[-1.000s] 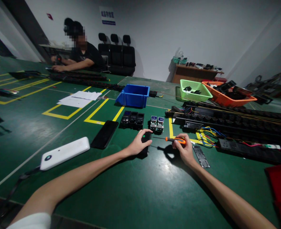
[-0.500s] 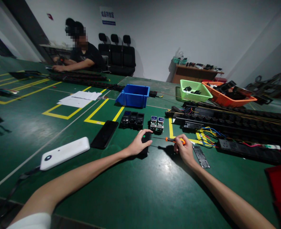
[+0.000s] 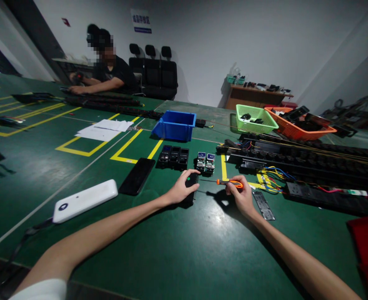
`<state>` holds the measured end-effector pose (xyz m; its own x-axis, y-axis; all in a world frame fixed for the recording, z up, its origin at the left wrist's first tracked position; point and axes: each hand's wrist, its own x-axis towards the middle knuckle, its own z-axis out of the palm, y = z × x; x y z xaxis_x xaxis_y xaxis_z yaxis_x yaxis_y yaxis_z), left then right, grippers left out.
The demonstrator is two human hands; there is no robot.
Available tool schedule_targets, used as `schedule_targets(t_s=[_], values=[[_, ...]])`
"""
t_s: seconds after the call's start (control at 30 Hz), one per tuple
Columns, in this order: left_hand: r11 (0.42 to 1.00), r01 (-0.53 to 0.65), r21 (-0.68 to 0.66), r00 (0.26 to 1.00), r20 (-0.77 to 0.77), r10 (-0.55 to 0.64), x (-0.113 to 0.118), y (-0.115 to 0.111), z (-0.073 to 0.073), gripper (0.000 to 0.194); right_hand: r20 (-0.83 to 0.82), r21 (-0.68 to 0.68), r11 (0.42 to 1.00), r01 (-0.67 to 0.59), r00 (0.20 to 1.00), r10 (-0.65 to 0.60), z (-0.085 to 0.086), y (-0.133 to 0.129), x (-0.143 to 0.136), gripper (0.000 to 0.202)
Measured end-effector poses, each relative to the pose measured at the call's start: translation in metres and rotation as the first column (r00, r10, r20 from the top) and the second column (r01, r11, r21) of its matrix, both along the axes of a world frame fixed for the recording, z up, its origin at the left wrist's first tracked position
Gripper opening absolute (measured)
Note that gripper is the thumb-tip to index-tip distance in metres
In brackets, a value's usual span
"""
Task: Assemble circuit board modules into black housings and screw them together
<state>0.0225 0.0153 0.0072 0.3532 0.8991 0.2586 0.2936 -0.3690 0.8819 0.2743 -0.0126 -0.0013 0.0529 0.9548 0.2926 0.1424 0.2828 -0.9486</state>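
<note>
My left hand grips a small black housing with a green dot, thumb and fingers curled around it on the green table. Level with it, my right hand holds an orange-and-black screwdriver by the handle. Its thin shaft points left and its tip reaches the housing's right side; whether it sits in a screw is too small to tell. Just beyond my left hand are two small circuit modules and a row of black housings. A flat black cover plate lies right of my right hand.
A phone and a white power bank lie at left. Farther back stand a blue bin, a green basket and an orange basket. Long black rails with wires fill the right. A co-worker sits across the table.
The fingers of my right hand have shifted on the screwdriver handle, which shows more now. My left hand and the housing stay in place.
</note>
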Motion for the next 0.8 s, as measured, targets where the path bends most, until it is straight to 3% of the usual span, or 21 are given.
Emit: schedule_targets(t_s=[0.37,0.53,0.63,0.8], values=[[1.0,0.02,0.002,1.0,-0.011,-0.02,-0.0008,-0.0003,0.0007,0.039,0.017,-0.1,0.995,0.023,1.0,-0.022,0.003,-0.001,-0.0019,0.027],[1.0,0.018,0.015,1.0,-0.004,-0.018,-0.0005,0.0,-0.0007,0.039,0.016,-0.034,0.999,0.001,1.0,-0.001,0.0015,-0.0005,-0.0001,0.02],[1.0,0.015,0.017,1.0,-0.002,-0.014,-0.0004,0.0003,-0.0015,0.038,0.033,0.011,1.0,0.022,0.999,-0.022,-0.0008,-0.0007,0.0016,0.03],[1.0,0.009,0.017,1.0,-0.011,-0.008,-0.0005,0.0009,-0.002,0.038,0.017,0.012,1.0,0.003,1.0,-0.003,-0.0026,-0.0007,0.0022,0.022]])
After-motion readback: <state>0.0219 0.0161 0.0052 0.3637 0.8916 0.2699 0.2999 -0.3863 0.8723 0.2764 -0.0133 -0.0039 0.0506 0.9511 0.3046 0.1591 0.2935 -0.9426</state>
